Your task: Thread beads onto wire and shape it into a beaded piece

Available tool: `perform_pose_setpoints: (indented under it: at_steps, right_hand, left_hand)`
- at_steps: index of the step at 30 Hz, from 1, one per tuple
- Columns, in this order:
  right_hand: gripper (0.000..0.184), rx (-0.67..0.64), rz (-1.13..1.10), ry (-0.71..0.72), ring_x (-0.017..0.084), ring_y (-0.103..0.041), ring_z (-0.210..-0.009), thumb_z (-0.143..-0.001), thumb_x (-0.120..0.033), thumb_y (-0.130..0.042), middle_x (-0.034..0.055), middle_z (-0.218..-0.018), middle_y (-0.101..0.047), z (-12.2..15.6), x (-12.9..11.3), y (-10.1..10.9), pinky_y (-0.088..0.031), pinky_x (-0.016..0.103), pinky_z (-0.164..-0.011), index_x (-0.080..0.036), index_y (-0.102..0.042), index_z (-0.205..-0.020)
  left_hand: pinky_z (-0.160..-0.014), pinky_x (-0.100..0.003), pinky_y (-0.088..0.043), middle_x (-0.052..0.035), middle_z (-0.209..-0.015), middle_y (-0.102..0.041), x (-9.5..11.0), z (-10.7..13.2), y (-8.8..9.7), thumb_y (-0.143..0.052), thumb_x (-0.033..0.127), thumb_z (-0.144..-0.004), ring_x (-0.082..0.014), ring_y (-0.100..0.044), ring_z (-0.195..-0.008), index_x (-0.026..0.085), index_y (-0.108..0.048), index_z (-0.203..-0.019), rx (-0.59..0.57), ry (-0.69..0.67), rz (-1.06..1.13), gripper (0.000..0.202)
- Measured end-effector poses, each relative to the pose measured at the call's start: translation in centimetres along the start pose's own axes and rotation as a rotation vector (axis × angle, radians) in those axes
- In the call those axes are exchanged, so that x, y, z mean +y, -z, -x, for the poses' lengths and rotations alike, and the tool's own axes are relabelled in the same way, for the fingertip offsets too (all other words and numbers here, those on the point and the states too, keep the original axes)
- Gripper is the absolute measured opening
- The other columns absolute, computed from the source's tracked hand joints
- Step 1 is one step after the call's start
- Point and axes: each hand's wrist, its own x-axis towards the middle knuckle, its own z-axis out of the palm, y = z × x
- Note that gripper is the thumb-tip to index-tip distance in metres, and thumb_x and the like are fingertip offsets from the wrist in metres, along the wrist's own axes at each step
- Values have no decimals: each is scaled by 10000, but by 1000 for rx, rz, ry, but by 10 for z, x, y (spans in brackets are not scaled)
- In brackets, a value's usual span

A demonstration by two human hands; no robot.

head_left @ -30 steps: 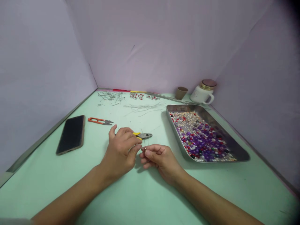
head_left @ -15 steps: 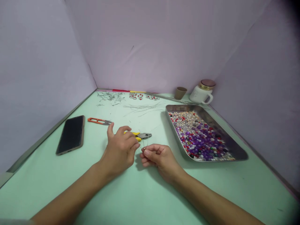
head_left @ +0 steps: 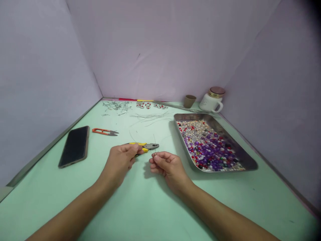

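Observation:
My left hand [head_left: 120, 160] is closed round the yellow handles of a pair of pliers [head_left: 147, 146], whose grey jaws point right just above the green table. My right hand [head_left: 167, 165] sits beside it, fingers pinched on a thin wire [head_left: 154, 142] that sticks up from the fingertips, with a small bead at the pinch. The jaws are a little left of and above the wire.
A steel tray [head_left: 240, 152] full of purple, red and pearl beads lies to the right. A black phone [head_left: 74, 146] and orange thread snips [head_left: 104, 131] lie on the left. Cut wires [head_left: 150, 115], small beaded pieces [head_left: 144, 105], a brown cup [head_left: 189, 100] and a white lidded mug [head_left: 211, 100] stand at the back. Lilac walls enclose the table.
My left hand has left the wire, closed on the pliers' handles and lifted them. My right hand has kept its pinch on the wire.

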Motion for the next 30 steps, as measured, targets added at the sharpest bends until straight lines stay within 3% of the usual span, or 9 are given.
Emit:
perform_pose_setpoints:
  at_steps: [2,7,11,14,17,21,25,28,30]
  right_hand:
    - [271,-13,18,-15,95,-597,-499,-540,-272,-744,39,-614,-662,0,0,0,-509,212,-510,-97,-612,-699]
    - [276,-33,61,-60,102,-600,-494,-538,-267,-745,52,-613,-665,0,0,-2,-501,211,-488,-89,-612,-702]
    - [271,-56,71,-69,109,-603,-504,-549,-272,-737,50,-613,-661,0,-1,-2,-500,216,-486,-92,-607,-703]
    - [272,-85,102,-76,109,-595,-486,-548,-281,-736,41,-588,-649,0,0,-1,-497,224,-477,-90,-604,-689]
    - [274,-93,143,-85,99,-577,-447,-536,-286,-742,29,-558,-637,1,2,-2,-488,224,-463,-91,-599,-664]
    - [271,-109,185,-89,90,-562,-423,-536,-293,-741,19,-532,-625,3,4,-4,-470,214,-447,-96,-586,-641]
    - [262,-120,206,-77,87,-560,-432,-552,-300,-732,14,-529,-619,5,6,-6,-474,220,-462,-98,-588,-639]
    - [249,-126,212,-75,89,-565,-437,-560,-290,-729,16,-532,-622,5,5,-5,-480,220,-463,-98,-593,-640]
    - [231,-159,204,-85,91,-568,-436,-569,-275,-727,20,-530,-623,5,5,-2,-481,215,-453,-96,-596,-635]
  left_hand:
    - [-346,-180,-162,41,-433,-434,-3,0,-5,-571,353,-703,-34,-242,-354,115,-640,-794,-118,173,242,264]
    - [-332,-139,-163,6,-586,-513,-17,-1,-12,-605,245,-690,0,-262,-371,98,-601,-728,-152,188,609,152]
    - [-331,-133,-226,-29,-723,-561,-19,-3,-12,-521,248,-762,-4,-321,-380,110,-568,-741,-272,220,766,146]
    - [-311,-142,-213,-18,-663,-548,-17,-7,-11,-451,285,-798,-30,-353,-361,142,-523,-716,-327,301,864,180]
    - [-309,-151,-197,26,-496,-419,-13,-14,-6,-413,272,-805,-45,-326,-335,152,-416,-571,-336,371,961,264]
    - [-294,-163,-133,61,-426,-242,-10,-19,-1,-397,242,-790,-38,-229,-293,170,-259,-484,-281,445,996,343]
    - [-289,-165,-106,71,-420,-190,-9,-19,-2,-400,234,-776,-34,-198,-280,179,-218,-473,-223,461,953,357]
    - [-289,-157,-125,61,-415,-258,-9,-21,1,-430,249,-774,-27,-230,-287,165,-284,-464,-247,387,843,352]
    - [-292,-151,-165,15,-486,-424,-10,-27,9,-462,265,-770,-28,-307,-317,132,-442,-529,-269,273,711,276]
